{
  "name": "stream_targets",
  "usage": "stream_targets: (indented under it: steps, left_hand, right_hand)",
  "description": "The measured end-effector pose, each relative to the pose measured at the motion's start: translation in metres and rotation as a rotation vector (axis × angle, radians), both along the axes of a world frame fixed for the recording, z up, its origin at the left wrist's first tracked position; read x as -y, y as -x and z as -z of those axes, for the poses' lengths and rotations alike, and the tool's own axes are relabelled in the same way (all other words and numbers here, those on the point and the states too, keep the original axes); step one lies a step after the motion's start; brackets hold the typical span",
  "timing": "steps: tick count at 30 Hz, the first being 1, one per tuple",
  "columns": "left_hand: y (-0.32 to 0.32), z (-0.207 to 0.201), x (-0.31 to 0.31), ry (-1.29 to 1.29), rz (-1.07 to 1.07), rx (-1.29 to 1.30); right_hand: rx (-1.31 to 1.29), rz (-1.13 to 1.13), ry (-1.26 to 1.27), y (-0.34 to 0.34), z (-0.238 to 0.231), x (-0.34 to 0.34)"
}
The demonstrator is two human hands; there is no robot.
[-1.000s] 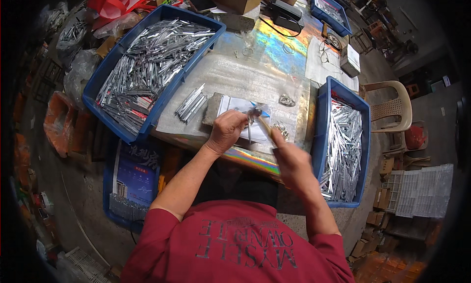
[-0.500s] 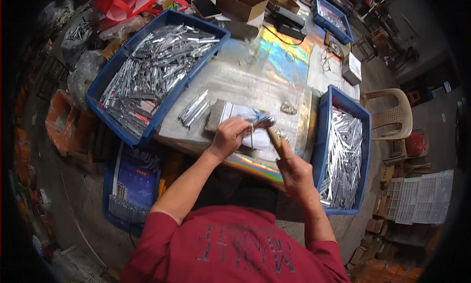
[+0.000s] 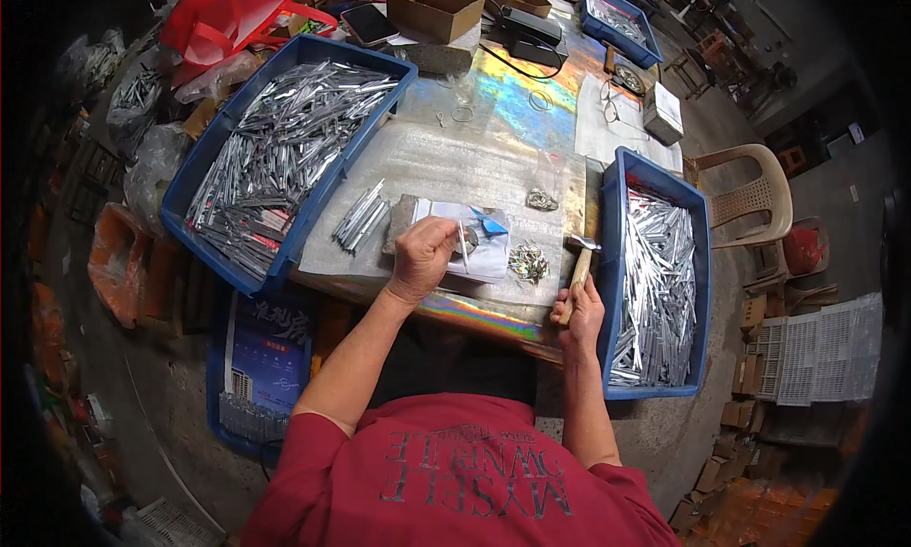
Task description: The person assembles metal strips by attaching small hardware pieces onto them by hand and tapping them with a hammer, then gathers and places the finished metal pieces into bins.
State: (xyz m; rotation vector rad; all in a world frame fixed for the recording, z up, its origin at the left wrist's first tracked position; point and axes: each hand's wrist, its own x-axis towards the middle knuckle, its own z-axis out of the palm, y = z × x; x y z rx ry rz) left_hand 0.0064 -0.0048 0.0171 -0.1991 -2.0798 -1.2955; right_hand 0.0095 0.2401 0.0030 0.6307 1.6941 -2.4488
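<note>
My left hand (image 3: 422, 258) pinches a thin metal strip (image 3: 463, 240), held over a block wrapped in white paper (image 3: 486, 266). My right hand (image 3: 581, 308) is closed round the wooden handle of a hammer (image 3: 581, 272), whose metal head lies over the table's right part, beside a blue bin. A blue scrap (image 3: 491, 223) sits on the paper. Right of the block lies a pile of small shiny metal parts (image 3: 528, 262), and a clear bag of similar parts (image 3: 542, 200) is farther back. A bunch of metal strips (image 3: 361, 217) lies left of the block.
Blue bins full of metal strips stand at the left (image 3: 180, 179) and right (image 3: 703, 291); another blue bin (image 3: 622, 44) is at the far end. A cardboard box (image 3: 435, 11), a black device (image 3: 528, 37) and a red bag (image 3: 223, 25) are at the back. A plastic chair (image 3: 759, 191) stands right.
My right hand has moved the hammer right and down, away from the strip. My left hand has shifted slightly left and still pinches the strip. The whole view has tilted a little.
</note>
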Motion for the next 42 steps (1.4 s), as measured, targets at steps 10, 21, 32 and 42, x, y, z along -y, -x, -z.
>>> stream_targets:
  steps: [10, 21, 32, 42]
  left_hand:
    - [-0.013, -0.005, -0.002, -0.606, 0.150, 0.400]
    - [-0.053, -0.004, -0.028, -0.314, 0.306, 0.500]
    - [-0.069, -0.012, -0.040, 0.080, 0.247, 0.237]
    - [-0.069, -0.005, -0.032, 0.189, 0.229, 0.075]
  right_hand:
    - [-0.458, -0.201, -1.621, -0.026, -0.005, -0.005]
    - [-0.999, -0.459, -0.929, -0.040, -0.046, 0.071]
    - [-1.060, -0.366, -0.874, -0.046, -0.048, 0.071]
    - [-0.341, -0.344, -0.134, -0.046, -0.041, 0.075]
